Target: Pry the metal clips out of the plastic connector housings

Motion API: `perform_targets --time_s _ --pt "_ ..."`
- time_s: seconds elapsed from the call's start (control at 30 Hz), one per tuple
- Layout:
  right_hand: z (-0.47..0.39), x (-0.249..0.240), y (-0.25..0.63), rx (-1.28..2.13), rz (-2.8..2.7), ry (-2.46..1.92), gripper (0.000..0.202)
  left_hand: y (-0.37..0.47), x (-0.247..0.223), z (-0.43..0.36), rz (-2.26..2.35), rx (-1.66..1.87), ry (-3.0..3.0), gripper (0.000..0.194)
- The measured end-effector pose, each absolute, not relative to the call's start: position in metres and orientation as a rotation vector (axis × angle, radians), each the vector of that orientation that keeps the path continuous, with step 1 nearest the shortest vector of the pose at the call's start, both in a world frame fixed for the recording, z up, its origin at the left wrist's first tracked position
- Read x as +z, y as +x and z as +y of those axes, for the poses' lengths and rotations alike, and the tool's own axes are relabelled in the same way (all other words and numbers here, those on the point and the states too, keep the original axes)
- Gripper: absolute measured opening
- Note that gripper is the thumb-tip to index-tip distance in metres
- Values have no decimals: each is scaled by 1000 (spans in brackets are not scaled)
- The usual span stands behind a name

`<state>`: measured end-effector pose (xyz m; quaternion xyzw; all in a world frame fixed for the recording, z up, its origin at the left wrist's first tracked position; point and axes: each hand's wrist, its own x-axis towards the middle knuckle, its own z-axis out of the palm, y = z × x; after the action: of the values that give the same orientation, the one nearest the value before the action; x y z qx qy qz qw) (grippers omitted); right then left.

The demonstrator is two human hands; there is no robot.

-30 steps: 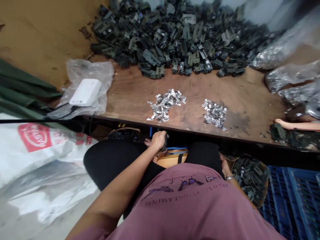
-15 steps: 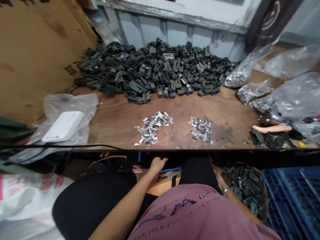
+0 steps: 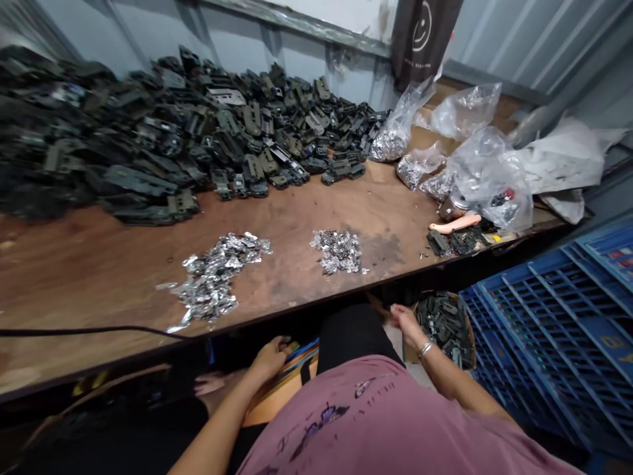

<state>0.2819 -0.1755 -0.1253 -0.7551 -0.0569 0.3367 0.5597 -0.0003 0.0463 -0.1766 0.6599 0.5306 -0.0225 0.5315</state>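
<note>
My left hand is below the table's front edge, fingers curled together. A small dark bit shows at its fingertips, too small to name. My right hand, with a silver bracelet at the wrist, is beside my right knee, next to a box of dark plastic parts. Its fingers are bent inward near a cardboard flap, and what they hold, if anything, is hidden. On the wooden table lie two heaps of small shiny metal pieces, a larger left heap and a smaller right heap.
A large pile of dark plastic parts fills the table's back. At the right are plastic bags of metal pieces and a pink-handled tool. Blue plastic crates stand at right. A black cable crosses the table's left front.
The view has swung to the right; the white box and cardboard at left are out of sight. My right hand has come up from beside my thigh towards the box of parts.
</note>
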Motion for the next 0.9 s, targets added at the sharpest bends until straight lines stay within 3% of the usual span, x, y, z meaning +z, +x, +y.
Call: perform_targets --time_s 0.1,0.23,0.3,0.43,0.63,0.73,0.9 --pt "-187 -87 320 467 -318 -1860 24 6 -172 41 1221 -18 1539 29" --pt "-186 -23 389 -407 -958 -2215 30 19 -155 26 1123 12 1503 34" --pt "-178 -3 423 -549 -964 -2475 34 26 -139 16 1032 30 1478 36" --pt "-161 6 463 -304 -818 -2838 34 36 -99 -2 808 106 1384 40" --pt "-153 10 453 -252 -776 -2740 37 44 -50 -9 720 73 1319 43" --pt "-146 12 418 -143 -893 -2604 38 57 -33 -12 672 90 1266 43" --pt "-134 9 303 260 -1248 -2146 36 84 -15 -20 603 200 1028 69"
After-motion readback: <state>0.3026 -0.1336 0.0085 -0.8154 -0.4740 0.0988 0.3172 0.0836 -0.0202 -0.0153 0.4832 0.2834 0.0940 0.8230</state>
